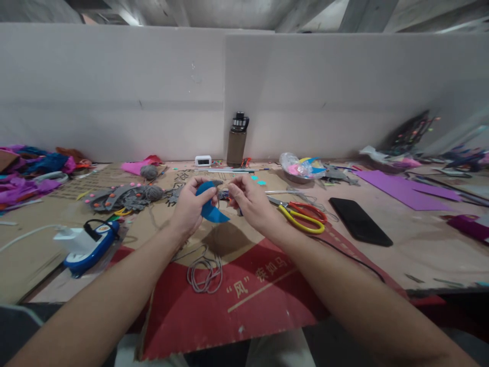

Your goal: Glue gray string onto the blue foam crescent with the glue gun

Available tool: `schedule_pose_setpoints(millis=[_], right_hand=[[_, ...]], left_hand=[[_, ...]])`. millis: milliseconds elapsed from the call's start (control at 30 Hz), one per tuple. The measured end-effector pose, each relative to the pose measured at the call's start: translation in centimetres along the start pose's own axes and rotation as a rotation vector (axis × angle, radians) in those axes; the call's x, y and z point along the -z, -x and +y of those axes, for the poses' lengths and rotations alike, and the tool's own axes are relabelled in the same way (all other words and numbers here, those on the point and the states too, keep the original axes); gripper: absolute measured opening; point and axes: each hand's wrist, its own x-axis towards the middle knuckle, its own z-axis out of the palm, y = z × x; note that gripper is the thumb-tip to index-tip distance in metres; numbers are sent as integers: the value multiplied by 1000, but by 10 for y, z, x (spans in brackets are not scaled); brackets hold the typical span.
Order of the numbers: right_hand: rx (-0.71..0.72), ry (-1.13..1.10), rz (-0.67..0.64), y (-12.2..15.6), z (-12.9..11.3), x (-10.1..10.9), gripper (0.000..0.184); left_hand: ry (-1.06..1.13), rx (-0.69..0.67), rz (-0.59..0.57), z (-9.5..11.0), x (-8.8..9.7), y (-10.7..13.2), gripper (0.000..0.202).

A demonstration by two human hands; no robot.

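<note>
My left hand [190, 206] is closed round a curved blue felt piece [211, 208], held up above the cardboard-covered table [420, 244]. My right hand [250, 203] is next to it, fingers pinched on something small at the felt's upper edge; what it pinches is too small to make out. A tangle of grey cord [205, 272] lies on the red-printed cardboard just below my hands.
Yellow and red scissors [303, 214] and a black phone [359, 221] lie right of my hands. A blue glue gun with white plug [89, 243] sits left. Grey felt and yarn balls [132, 196], a brown bottle [237, 138], a bowl of scraps [301, 167] and purple sheets [405, 187] stand further back.
</note>
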Motion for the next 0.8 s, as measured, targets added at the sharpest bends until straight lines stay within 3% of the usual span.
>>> schedule_pose_setpoints(millis=[133, 267, 400, 567, 800], right_hand=[[83, 283, -16, 3, -8, 4, 32], [165, 392, -24, 4, -11, 4, 30], [180, 364, -46, 5, -11, 5, 31], [140, 308, -38, 4, -11, 5, 30], [240, 265, -46, 5, -13, 6, 29]], left_hand=[[-235, -97, 5, -3, -1, 4, 29], [-342, -109, -36, -4, -2, 7, 27], [-247, -69, -58, -2, -4, 6, 30], [-28, 81, -101, 0, -4, 3, 34], [-35, 85, -155, 0, -3, 3, 31]])
